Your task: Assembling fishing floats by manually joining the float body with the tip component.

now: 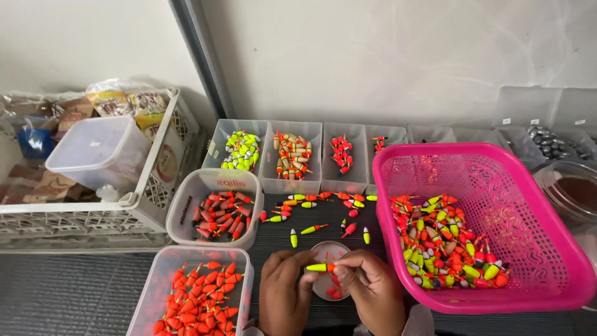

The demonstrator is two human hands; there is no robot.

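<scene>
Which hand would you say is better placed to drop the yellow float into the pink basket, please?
The right hand, probably: it pinches the yellow float at its orange end and sits right beside the pink basket; the left hand is farther away.

Fishing float [318, 267]: small, slim, tapered; body neon yellow-green w/ an orange tip at its right end. Lies roughly horizontal, held up off the tabletop, just above a small clear round dish [328, 252]. Left hand [285, 292] pinches the yellow end w/ fingertips, right hand [368, 287] pinches the orange end, so float bridges the two. Dish sits on the tabletop betw. both hands, partly hidden by them; a few red-orange bits show inside, too small to tell apart.
</scene>
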